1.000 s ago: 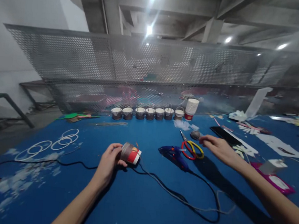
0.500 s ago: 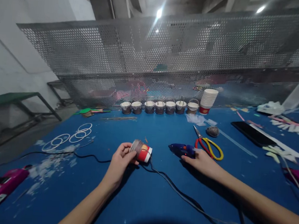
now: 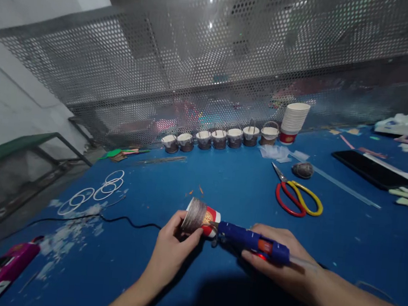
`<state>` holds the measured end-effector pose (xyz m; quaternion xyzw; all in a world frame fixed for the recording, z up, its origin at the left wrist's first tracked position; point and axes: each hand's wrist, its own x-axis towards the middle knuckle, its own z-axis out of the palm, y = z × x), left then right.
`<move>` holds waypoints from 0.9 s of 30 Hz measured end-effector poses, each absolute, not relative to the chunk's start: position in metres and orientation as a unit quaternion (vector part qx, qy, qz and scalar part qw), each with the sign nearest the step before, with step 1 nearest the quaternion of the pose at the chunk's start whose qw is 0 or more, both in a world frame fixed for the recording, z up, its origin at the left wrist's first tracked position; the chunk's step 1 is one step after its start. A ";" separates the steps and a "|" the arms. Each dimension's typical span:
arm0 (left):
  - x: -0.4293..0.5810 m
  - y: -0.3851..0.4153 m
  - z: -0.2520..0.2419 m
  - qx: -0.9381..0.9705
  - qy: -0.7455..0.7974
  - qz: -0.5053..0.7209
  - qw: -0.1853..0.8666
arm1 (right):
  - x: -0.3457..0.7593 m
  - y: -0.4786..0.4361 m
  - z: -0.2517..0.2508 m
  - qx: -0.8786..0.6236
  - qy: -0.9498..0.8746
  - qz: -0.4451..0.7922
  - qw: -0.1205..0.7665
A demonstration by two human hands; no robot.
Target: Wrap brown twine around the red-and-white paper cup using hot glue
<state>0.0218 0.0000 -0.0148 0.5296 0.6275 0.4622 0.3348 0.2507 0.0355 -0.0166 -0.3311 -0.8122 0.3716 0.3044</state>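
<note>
My left hand (image 3: 173, 249) grips a small red paper cup (image 3: 201, 217) lying on its side; part of the cup is wrapped in grey-brown twine. My right hand (image 3: 279, 267) is closed round a blue glue gun (image 3: 253, 242), whose nozzle touches the cup's red end. Both hands hover just above the blue table (image 3: 223, 183), near its front.
Red-and-yellow scissors (image 3: 294, 195) and a twine ball (image 3: 302, 169) lie behind the hands. Several wrapped cups (image 3: 219, 139) and a stack of white cups (image 3: 294, 122) line the perforated metal screen. A black phone (image 3: 372, 169) sits right, white rings (image 3: 97, 189) and a pink glue gun (image 3: 0, 271) left.
My right hand left the scissors area, took hold of the blue glue gun and brought its nozzle to the cup. The left hand kept the cup and turned it slightly.
</note>
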 end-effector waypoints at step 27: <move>0.027 -0.003 -0.021 0.628 0.617 0.428 0.202 | 0.253 0.032 -0.035 -0.260 -0.876 0.273 0.300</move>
